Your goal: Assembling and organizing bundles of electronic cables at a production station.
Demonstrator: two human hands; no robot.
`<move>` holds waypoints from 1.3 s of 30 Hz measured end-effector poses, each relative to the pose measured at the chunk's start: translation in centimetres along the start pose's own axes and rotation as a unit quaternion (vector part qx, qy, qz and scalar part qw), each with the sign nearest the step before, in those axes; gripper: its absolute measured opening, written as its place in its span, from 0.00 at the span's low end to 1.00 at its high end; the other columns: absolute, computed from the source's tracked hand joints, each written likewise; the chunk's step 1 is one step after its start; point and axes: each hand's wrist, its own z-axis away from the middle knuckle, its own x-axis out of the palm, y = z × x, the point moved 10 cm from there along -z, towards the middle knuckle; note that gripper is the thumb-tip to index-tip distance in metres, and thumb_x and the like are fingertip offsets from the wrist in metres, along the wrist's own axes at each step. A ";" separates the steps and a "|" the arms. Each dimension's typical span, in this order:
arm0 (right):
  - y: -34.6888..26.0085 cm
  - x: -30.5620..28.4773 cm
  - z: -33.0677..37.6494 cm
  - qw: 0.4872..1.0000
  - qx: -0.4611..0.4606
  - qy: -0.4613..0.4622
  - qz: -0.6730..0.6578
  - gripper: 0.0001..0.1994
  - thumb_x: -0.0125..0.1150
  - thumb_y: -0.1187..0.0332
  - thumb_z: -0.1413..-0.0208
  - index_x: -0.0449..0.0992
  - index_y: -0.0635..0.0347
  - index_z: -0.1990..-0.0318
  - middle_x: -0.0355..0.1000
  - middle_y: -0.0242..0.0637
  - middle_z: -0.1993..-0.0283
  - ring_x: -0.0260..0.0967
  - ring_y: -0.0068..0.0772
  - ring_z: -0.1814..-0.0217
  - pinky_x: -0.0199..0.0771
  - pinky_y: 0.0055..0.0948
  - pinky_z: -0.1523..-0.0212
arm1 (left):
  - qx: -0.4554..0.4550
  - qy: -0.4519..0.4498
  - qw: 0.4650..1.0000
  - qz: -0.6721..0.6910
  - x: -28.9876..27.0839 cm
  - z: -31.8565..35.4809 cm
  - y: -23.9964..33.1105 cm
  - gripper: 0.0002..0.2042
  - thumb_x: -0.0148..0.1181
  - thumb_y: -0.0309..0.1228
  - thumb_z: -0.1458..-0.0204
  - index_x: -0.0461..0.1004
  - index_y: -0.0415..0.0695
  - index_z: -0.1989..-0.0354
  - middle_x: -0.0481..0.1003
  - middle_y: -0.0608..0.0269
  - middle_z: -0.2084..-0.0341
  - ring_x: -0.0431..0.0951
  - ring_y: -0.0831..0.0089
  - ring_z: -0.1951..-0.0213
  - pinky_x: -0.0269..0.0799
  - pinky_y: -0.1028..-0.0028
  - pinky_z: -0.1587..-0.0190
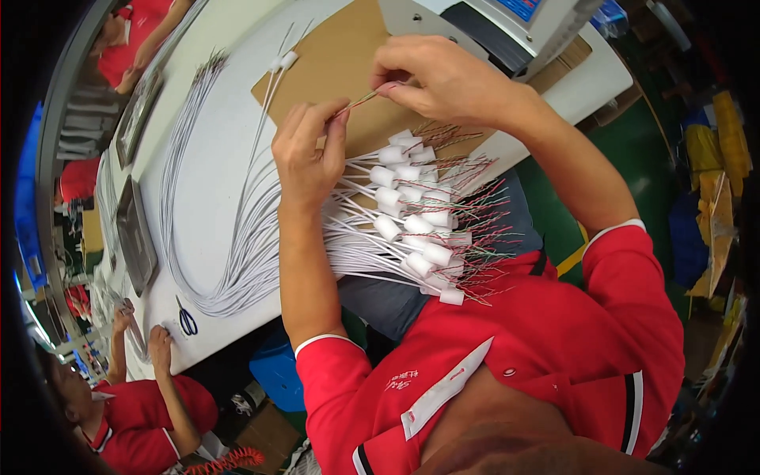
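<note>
Here's the white table [210, 174], sweeping from the upper right of the frame down to the lower left, with a co-worker in red [150, 419] seated at its lower-left end. On it, top centre, lies a flat brown board [332, 55], and right beside that, upper right, a pale machine [546, 32]. Now the big bundle of white cables [237, 277]: it loops round left of centre and fans out toward the middle, its ends overhanging the person's lap. Two dark trays [136, 237] sit over at the left. And here are the hands, above the board! The left hand [310, 146], upper centre, has thumb and forefinger nearly closed in a pinch, the other fingers curled; the right hand [431, 75], up and to the right, pinches too, fingers bent in. Between them, one short line of thin coloured wires [362, 103], gripped at both ends, just above the board. Below, white cylinders [388, 198] crowd the cable ends at centre, dark-handled scissors [187, 319] lie lower left, and finest of all, red and green twisted strands [483, 206] bristle out rightward.
</note>
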 end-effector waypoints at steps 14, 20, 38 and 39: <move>-0.6 -1.4 -1.4 0.884 -0.139 -0.130 0.427 0.09 0.61 0.67 0.50 0.83 0.61 0.66 0.80 0.41 0.63 0.71 0.45 0.47 0.66 0.45 0.45 | -0.239 0.014 0.961 0.138 2.6 2.2 -4.6 0.03 0.65 0.21 0.42 0.82 0.35 0.63 0.82 0.65 0.73 0.77 0.83 0.69 0.72 0.81 0.66; 0.5 0.0 -1.8 0.844 -0.153 -0.185 0.479 0.09 0.60 0.66 0.51 0.85 0.59 0.70 0.81 0.41 0.65 0.70 0.44 0.45 0.64 0.47 0.42 | -0.256 -0.003 0.955 0.149 3.9 2.2 -4.9 0.05 0.65 0.23 0.41 0.83 0.35 0.61 0.82 0.65 0.71 0.76 0.83 0.68 0.73 0.81 0.63; 0.4 -0.4 -1.8 0.861 -0.155 -0.146 0.462 0.10 0.58 0.69 0.50 0.85 0.62 0.70 0.80 0.43 0.65 0.71 0.44 0.45 0.63 0.49 0.41 | -0.284 -0.010 0.949 0.136 4.8 2.3 -5.6 0.06 0.66 0.25 0.42 0.83 0.36 0.60 0.83 0.65 0.69 0.77 0.83 0.66 0.74 0.80 0.60; 0.4 -0.4 -1.9 0.857 -0.153 -0.148 0.470 0.10 0.58 0.69 0.50 0.85 0.62 0.69 0.80 0.43 0.65 0.71 0.44 0.45 0.63 0.49 0.41 | -0.283 -0.011 0.950 0.133 4.8 2.3 -5.6 0.06 0.66 0.25 0.42 0.83 0.36 0.60 0.83 0.65 0.69 0.77 0.83 0.66 0.74 0.80 0.60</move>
